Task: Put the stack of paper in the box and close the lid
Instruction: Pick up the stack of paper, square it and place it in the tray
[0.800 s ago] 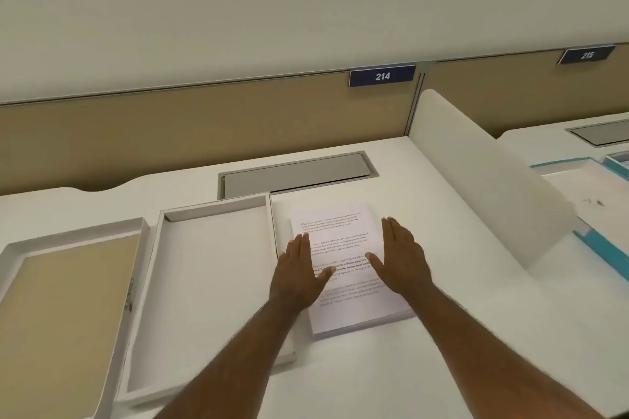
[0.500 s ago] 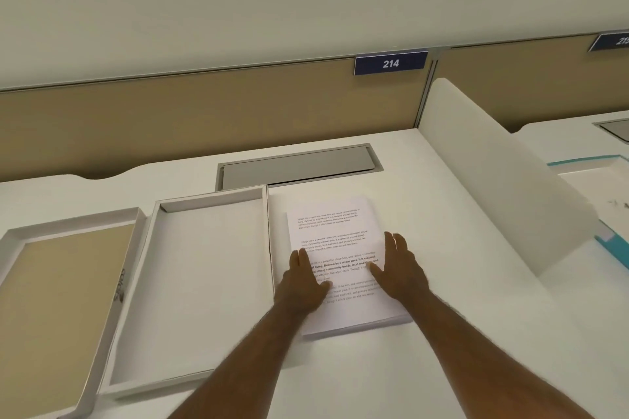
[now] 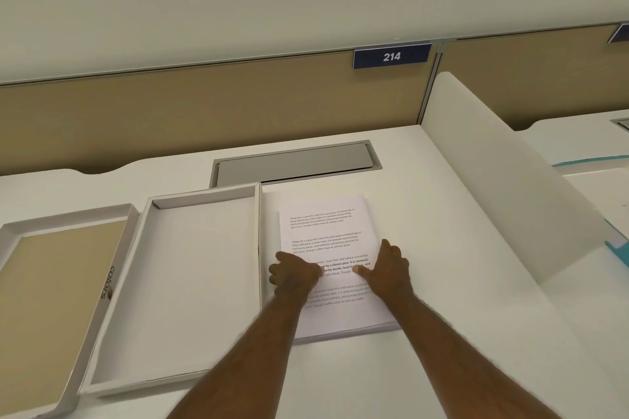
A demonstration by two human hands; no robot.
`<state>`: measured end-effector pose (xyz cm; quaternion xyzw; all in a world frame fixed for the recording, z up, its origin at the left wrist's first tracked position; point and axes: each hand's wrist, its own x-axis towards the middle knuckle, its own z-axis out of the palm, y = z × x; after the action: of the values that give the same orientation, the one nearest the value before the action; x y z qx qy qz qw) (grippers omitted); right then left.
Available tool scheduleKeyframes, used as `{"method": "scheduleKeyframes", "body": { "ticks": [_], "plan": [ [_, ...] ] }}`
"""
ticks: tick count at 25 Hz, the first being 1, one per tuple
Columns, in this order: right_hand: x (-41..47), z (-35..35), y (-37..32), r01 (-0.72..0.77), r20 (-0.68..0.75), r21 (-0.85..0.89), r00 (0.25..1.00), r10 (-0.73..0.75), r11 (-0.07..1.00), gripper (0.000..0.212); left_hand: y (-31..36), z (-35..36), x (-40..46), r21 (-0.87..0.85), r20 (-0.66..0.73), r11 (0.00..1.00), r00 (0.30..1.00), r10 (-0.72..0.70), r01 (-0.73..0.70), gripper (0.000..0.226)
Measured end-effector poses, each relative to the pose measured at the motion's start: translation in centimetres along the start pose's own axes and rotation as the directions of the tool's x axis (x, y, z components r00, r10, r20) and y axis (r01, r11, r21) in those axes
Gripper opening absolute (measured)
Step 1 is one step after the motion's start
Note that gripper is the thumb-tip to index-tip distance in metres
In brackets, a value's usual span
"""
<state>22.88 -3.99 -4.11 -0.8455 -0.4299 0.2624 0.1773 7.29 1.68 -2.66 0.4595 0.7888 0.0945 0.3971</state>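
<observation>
A stack of printed white paper [image 3: 323,228] lies flat on the white desk, just right of an open, empty white box [image 3: 190,282]. The box's lid [image 3: 51,299] lies upside down at the far left, tan inside. My left hand [image 3: 294,274] rests on the stack's left side with fingers curling over its left edge. My right hand [image 3: 389,270] rests on the stack's right side, thumb pressed on the top sheet and fingers bent over the right edge. The stack still lies on the desk.
A grey cable hatch [image 3: 292,161] is set into the desk behind the box. A white divider panel [image 3: 503,173] slants along the right side. A tan partition with a blue "214" sign [image 3: 391,56] stands at the back.
Both hands slid back toward me and apart on the sheet. Their fingers went from flat and spread to curled over the stack's side edges. The view shifted slightly.
</observation>
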Motion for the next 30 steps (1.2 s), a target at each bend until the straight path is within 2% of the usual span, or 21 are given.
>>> {"method": "scheduleKeyframes", "body": {
  "ticks": [4, 10, 13, 17, 22, 24, 27, 30],
  "plan": [
    [0.1, 0.1, -0.3, -0.063, -0.013, 0.03, 0.998, 0.064, 0.998, 0.075, 0.2, -0.2, 1.1, -0.091, 0.042, 0.993, 0.996, -0.078, 0.082, 0.085],
    [0.3, 0.6, -0.2, -0.104, -0.02, 0.072, 0.994, 0.106, 0.992, 0.071, 0.4, 0.0, 1.6, -0.038, 0.012, 0.997, 0.998, -0.066, 0.066, 0.083],
    [0.5, 0.8, -0.1, -0.111, -0.031, 0.085, 0.993, 0.114, 0.99, 0.068, 0.0, 0.6, 1.9, -0.204, -0.022, 0.978, 0.999, 0.034, -0.037, 0.066],
    [0.9, 0.9, 0.5, -0.12, 0.002, 0.124, 0.993, 0.121, 0.985, 0.079, -0.6, 0.6, 1.7, -0.459, -0.046, 0.886, 0.997, 0.056, -0.071, 0.044],
    [2.1, -0.1, 1.8, -0.125, 0.077, 0.282, 0.991, 0.107, 0.951, 0.097, -2.3, 0.2, 0.3, -0.639, -0.046, 0.743, 0.974, 0.222, -0.2, 0.042],
    [2.4, -1.1, 1.7, -0.131, 0.093, 0.402, 0.99, 0.102, 0.906, 0.094, -2.7, -0.4, -0.5, -0.704, -0.016, 0.668, 0.947, 0.322, -0.239, 0.043],
    [2.2, -3.1, 0.5, -0.079, 0.092, 0.701, 0.996, 0.02, 0.709, 0.075, -2.0, -1.9, -1.4, -0.73, -0.036, 0.611, 0.909, 0.415, -0.307, 0.039],
    [1.8, -5.0, -1.4, 0.125, -0.116, 0.743, 0.992, -0.057, 0.658, 0.059, -0.2, -3.5, -1.8, -0.742, -0.115, 0.537, 0.866, 0.487, -0.401, 0.04]
  ]
}}
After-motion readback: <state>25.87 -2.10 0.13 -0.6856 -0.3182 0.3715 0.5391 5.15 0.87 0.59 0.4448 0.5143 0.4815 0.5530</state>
